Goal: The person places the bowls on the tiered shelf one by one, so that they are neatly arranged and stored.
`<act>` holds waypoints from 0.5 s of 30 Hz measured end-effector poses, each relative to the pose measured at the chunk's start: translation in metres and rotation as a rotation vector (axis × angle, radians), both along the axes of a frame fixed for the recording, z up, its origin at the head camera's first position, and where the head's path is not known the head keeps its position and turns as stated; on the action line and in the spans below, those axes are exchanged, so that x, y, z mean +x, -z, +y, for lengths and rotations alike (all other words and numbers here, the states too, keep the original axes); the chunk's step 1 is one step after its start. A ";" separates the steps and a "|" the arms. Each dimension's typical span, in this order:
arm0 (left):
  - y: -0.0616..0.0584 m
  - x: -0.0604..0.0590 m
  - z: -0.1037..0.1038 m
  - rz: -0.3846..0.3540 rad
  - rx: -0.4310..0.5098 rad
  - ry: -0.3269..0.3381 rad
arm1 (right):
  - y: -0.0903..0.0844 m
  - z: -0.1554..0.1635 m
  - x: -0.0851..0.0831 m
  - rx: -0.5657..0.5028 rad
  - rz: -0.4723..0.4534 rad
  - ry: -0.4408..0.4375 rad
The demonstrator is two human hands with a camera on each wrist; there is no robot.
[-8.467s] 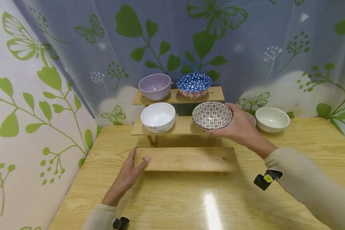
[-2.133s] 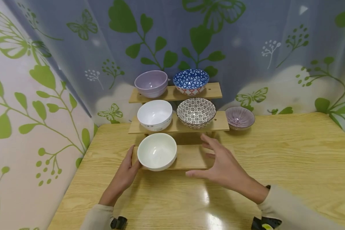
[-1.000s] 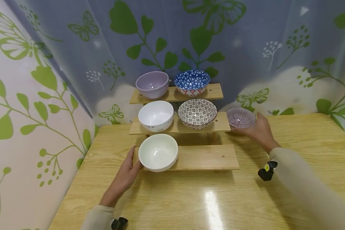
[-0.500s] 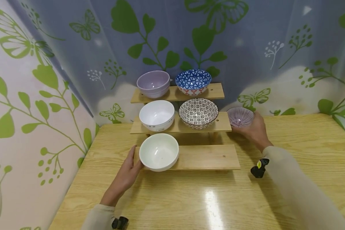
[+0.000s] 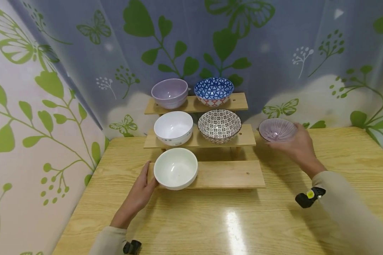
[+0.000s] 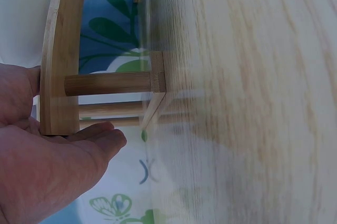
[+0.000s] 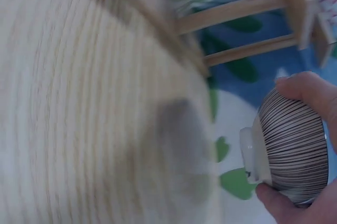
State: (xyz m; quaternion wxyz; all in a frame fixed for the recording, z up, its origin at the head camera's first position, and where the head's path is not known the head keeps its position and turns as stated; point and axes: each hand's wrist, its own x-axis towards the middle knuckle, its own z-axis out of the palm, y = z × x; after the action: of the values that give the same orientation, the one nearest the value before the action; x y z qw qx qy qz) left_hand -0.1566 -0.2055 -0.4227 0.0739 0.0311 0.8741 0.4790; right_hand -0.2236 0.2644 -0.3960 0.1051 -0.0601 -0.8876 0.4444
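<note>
My right hand (image 5: 298, 147) grips a small purple ribbed bowl (image 5: 277, 129) and holds it lifted off the table, right of the wooden three-tier stand (image 5: 229, 173). In the right wrist view the thumb and fingers curl round the striped bowl (image 7: 292, 147) with its white foot showing. My left hand (image 5: 139, 191) rests with straight fingers against the left end of the lowest shelf (image 6: 59, 76), next to a white bowl (image 5: 176, 168). The middle shelf carries a white bowl (image 5: 173, 128) and a brown patterned bowl (image 5: 219, 124). On top stand a lilac bowl (image 5: 169, 92) and a blue patterned bowl (image 5: 214, 90).
The stand sits at the back of a wooden table (image 5: 229, 223) against a curtain printed with green leaves and butterflies (image 5: 210, 42). The right half of the lowest shelf (image 5: 233, 173) is bare. A patterned wall closes off the left side (image 5: 35, 124).
My right hand has taken hold of the purple bowl beside the stand and lifted it up and to the right. The left hand has stayed at the shelf end.
</note>
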 end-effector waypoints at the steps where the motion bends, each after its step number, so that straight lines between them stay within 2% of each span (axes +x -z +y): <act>1: 0.000 0.000 0.000 -0.001 -0.002 -0.001 | -0.004 0.002 0.005 0.009 -0.011 0.005; 8: -0.002 0.000 0.001 0.002 -0.006 -0.001 | -0.027 0.008 0.041 0.063 -0.028 -0.013; 15: -0.002 0.001 0.001 0.019 -0.004 0.005 | -0.040 0.003 0.079 0.048 0.006 -0.110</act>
State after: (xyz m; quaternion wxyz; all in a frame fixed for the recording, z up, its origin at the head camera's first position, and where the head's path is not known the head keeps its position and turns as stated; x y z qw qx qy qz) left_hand -0.1557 -0.2044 -0.4206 0.0667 0.0375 0.8756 0.4769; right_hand -0.1443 0.2674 -0.3560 0.0846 -0.0074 -0.8997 0.4282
